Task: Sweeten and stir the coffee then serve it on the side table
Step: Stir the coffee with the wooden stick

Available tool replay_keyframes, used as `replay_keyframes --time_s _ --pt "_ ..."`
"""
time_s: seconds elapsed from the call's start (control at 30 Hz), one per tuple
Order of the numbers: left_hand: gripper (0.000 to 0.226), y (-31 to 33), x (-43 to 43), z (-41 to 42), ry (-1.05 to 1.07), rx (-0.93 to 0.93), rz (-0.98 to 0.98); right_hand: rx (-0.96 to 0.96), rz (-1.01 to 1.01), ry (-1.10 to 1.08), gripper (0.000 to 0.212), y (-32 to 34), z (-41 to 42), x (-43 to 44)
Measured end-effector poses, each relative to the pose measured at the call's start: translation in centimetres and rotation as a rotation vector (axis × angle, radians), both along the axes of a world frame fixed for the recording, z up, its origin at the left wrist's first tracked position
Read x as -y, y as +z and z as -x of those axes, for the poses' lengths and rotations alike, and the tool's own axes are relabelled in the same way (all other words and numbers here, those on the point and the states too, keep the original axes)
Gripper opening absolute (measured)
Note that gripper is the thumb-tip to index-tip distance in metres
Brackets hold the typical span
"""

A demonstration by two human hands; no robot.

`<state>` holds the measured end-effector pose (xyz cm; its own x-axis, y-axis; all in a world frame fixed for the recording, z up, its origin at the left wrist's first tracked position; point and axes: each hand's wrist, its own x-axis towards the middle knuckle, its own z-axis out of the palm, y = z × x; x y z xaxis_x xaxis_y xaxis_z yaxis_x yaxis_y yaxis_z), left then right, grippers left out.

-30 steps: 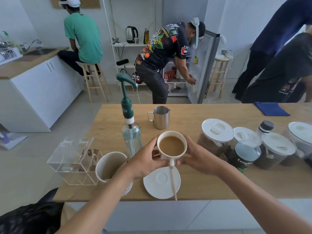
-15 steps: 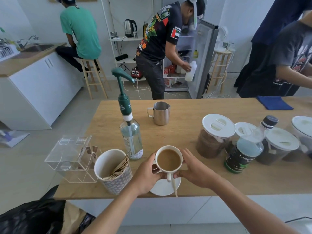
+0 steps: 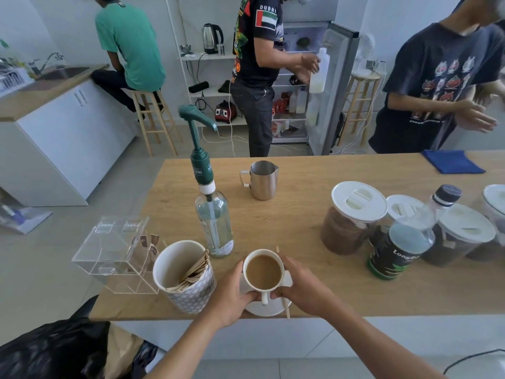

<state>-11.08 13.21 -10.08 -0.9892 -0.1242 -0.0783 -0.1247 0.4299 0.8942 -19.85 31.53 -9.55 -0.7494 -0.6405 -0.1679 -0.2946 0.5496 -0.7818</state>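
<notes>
The coffee cup (image 3: 263,272), clasped over its saucer (image 3: 266,311).
Left hand (image 3: 232,294) and right hand (image 3: 300,287) curl round it; its handle points toward the person; the stirrer (image 3: 287,309) lies near-to-far.

White walls (image 3: 68,28), pale tiled floor (image 3: 41,269); white sink cabinet (image 3: 68,143), shelf rack (image 3: 207,56), wooden stool (image 3: 364,77), open fridge (image 3: 338,86).

Cup (image 3: 263,272) on saucer (image 3: 266,309); pump bottle (image 3: 214,222) behind; stick holder (image 3: 185,277) left.

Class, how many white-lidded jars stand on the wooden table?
4: large jar at centre-right; small jar behind it; third jar right of the green bottle; fourth jar cut by the right edge. Others may be out of frame.
</notes>
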Motion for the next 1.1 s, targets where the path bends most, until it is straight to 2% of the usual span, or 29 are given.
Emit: replay_keyframes --time_s 0.17,0.5,1.1 --pt "0.065 -0.7 0.3 -0.3 0.009 -0.016 0.063 -0.022 -0.045 -0.021 0.074 -0.9 -0.5 0.4" --pt "0.064 -1.5 0.4 0.0 -0.004 -0.009 0.057 -0.025 -0.070 -0.050 0.068 -1.3 -0.8 0.6" --pt "0.080 -3.6 1.2 -0.1 -0.037 0.012 0.121 -0.001 -0.107 -0.098 0.082 -2.2 -0.9 0.5"
